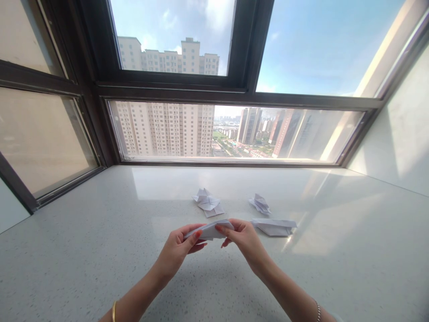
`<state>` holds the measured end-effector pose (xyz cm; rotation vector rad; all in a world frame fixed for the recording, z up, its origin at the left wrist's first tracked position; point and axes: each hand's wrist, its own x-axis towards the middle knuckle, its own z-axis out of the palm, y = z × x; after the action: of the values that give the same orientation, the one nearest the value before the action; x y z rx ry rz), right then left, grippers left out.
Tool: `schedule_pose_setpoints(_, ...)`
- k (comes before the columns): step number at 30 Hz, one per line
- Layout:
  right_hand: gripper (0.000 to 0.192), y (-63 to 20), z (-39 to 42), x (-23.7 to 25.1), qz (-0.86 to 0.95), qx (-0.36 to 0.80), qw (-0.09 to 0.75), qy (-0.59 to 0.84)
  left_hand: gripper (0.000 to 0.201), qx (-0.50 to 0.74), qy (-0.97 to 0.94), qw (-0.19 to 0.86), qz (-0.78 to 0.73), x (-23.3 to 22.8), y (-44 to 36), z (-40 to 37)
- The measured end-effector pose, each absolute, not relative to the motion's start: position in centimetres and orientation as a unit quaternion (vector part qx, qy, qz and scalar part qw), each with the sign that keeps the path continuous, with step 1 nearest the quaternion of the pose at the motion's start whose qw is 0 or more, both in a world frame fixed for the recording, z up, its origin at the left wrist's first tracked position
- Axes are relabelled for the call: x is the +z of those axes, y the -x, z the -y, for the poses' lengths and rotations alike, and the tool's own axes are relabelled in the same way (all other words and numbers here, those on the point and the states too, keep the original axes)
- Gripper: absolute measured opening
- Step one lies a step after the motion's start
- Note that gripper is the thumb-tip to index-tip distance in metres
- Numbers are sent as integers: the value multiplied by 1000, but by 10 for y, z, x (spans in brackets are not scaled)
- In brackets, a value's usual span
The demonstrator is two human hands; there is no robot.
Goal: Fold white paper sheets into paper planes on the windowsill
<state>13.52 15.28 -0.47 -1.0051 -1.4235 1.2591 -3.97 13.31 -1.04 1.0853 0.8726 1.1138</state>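
Note:
A folded piece of white paper (pixel 210 230) is held between my two hands, above the speckled white sill. My left hand (pixel 179 246) pinches its left end, thumb on the near face and fingers behind. At the other end my right hand (pixel 243 237) grips it the same way, the thumb pressed on the upper right part. Layered folds show along its top edge. Just beyond lies a folded paper shape (pixel 208 203) with pointed corners. A smaller folded paper piece (pixel 260 204) rests farther right. Beside my right hand is a long folded paper piece (pixel 276 227), partly hidden by that hand.
The pale speckled sill (pixel 100 250) runs up to a dark window frame (pixel 234 96) at the back. A white wall (pixel 398 134) borders it on the right. Tall buildings (pixel 167 129) stand outside the glass. Sunlight reflects off the sill's right side.

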Motion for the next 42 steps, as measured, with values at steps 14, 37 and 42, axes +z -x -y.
schedule_pose_setpoints(14,54,-131,-154,-8,557,568,475,376,38,484,-441,659,-369,-13,42,-137)
schedule_pose_setpoints(37,39,-134,-162,-19,595,545,455,378,40,459,-474,647,-382,-20,44,-140)
schedule_pose_setpoints(42,34,-140,-164,-13,597,521,432,430,40,438,-501,640,-384,-20,40,-137)
